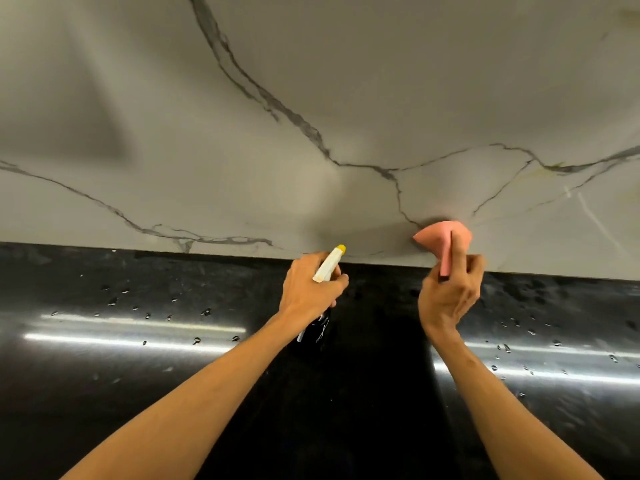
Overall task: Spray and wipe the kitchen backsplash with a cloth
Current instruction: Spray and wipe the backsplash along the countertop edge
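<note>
Left hand grips our sprayer, right hand pinches the folded cloth low on the backsplash; we aim the nozzle square at marble, mist lightly, then wipe in overlapping passes.

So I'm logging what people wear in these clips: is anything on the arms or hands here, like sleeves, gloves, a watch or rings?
Nothing shows. Both forearms are bare up to the picture's bottom edge, with no sleeves in view. The left hand and right hand are ungloved, with no watch, bracelet or ring visible on the wrists or fingers.
</note>
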